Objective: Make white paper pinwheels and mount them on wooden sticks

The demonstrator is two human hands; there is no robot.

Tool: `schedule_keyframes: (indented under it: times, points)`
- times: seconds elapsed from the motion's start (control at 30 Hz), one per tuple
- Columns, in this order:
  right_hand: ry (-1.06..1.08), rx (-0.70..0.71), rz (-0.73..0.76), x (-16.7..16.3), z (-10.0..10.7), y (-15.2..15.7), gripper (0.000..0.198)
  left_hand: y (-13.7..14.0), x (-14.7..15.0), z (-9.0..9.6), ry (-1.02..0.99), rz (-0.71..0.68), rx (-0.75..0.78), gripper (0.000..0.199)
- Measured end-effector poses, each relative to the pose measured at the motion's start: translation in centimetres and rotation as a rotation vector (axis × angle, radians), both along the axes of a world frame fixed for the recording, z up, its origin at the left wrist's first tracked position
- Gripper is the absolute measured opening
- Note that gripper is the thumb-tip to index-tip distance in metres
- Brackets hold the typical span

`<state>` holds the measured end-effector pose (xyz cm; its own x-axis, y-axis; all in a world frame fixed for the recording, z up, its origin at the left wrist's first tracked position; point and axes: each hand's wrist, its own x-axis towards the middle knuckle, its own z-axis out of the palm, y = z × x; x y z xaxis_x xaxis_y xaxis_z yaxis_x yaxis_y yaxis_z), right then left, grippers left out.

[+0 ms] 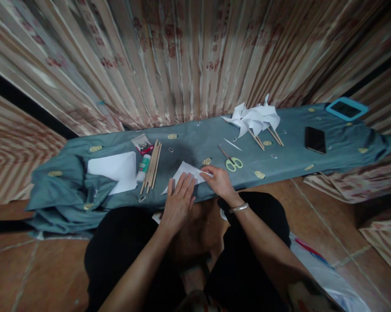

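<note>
A sheet of white paper (186,167), folded into a triangle, lies at the front edge of the cloth-covered bench. My left hand (178,204) presses flat on it, fingers stretched out. At the paper's right corner, my right hand (220,181) pinches the edge between thumb and fingers; a bracelet circles that wrist. Yellow-green-handled scissors (234,164) lie just beyond my right hand, blades pointing away to the left, with a thin white paper strip (232,144) past them. Several wooden sticks (153,167) rest left of the paper, beside a white-and-green glue container (143,167).
White sheets (122,168) lie at left, partly under bunched cloth (65,190). A small red-and-white box (146,148) holds shiny metal bits. White paper pinwheels (255,119) on sticks, a black phone (315,139) and a blue-framed tablet (360,108) occupy the right. Curtains (182,56) hang behind.
</note>
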<state>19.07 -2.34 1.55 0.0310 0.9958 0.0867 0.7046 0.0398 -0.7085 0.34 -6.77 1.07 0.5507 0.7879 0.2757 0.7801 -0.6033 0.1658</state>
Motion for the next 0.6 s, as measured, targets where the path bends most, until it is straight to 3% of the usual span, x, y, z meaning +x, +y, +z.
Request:
schedule_keyframes:
  times: [0.6]
  points:
    - [-0.070, 0.001, -0.056, -0.65, 0.09, -0.11, 0.012, 0.52, 0.10, -0.84, 0.027, 0.032, -0.091, 0.052]
